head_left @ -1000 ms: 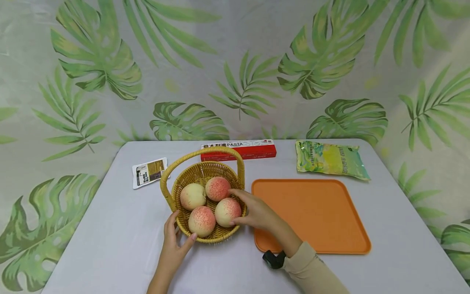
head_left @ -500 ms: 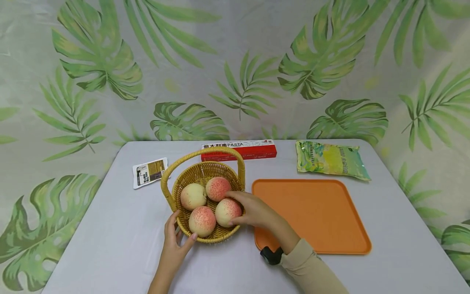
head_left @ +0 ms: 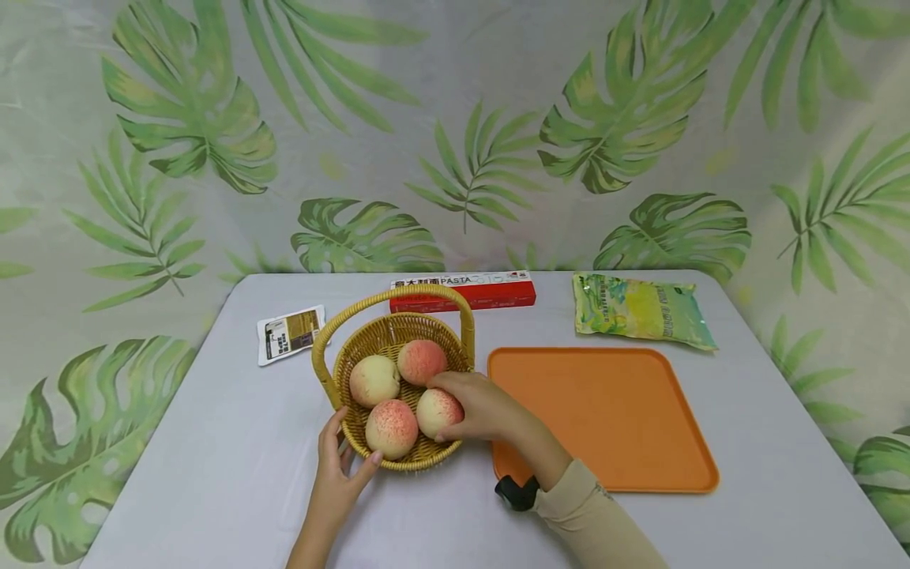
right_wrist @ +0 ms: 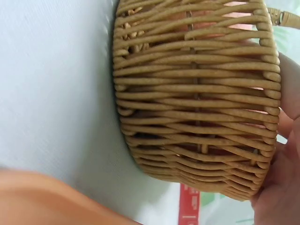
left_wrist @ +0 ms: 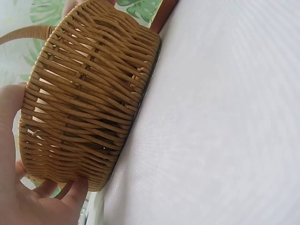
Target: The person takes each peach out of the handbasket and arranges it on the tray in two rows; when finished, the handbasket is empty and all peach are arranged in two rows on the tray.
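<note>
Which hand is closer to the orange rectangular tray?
Right: the right hand holds a round pinkish peach just left of the tray; the left hand is farther off, at the near-left rim of the woven tan basket.

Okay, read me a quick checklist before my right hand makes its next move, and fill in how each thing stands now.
1. Round, woven tan wicker basket steadied: ok, the left hand holds its near-left side.
2. Right hand placed on a round, cream-and-red peach: ok, it grips the peach from the right.
3. Grip firm enough to lift: cannot tell from these pictures.
4. Peach out of the basket: not ok, it sits inside.
5. Flat, rectangular orange tray close by: ok, it lies just right of the basket.
</note>
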Demonstrator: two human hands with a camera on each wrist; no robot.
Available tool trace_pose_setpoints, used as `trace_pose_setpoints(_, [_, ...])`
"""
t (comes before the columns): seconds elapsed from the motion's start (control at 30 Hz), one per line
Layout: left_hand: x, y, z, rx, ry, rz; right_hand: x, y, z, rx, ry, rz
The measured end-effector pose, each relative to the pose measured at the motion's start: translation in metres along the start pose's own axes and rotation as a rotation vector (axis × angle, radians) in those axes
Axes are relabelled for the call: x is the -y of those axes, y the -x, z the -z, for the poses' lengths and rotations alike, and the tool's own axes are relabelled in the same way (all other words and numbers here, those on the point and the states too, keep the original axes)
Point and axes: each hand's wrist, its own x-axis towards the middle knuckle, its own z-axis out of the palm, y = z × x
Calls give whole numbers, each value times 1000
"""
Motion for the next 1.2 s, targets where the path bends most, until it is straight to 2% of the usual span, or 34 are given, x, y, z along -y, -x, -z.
trace_pose_setpoints(0.27, [-2,-2,-1,11,30,31,-1,1,-3,-67,-35,10])
trace_pose_setpoints(0.6, [-4,0,-1,5,25,21,-5,5,-6,-139,-192,16])
trace_pose_setpoints(0.83, [-21,3,-1,6,35,8,-4,9,-6,-201,-266,22])
trace_pose_setpoints(1.07, [-5,1,-1,0,25,21,3,17,0,-296,-306,10])
trace_pose_setpoints(1.2, [-2,0,-1,-4,31,24,7,24,12,-379,-312,56])
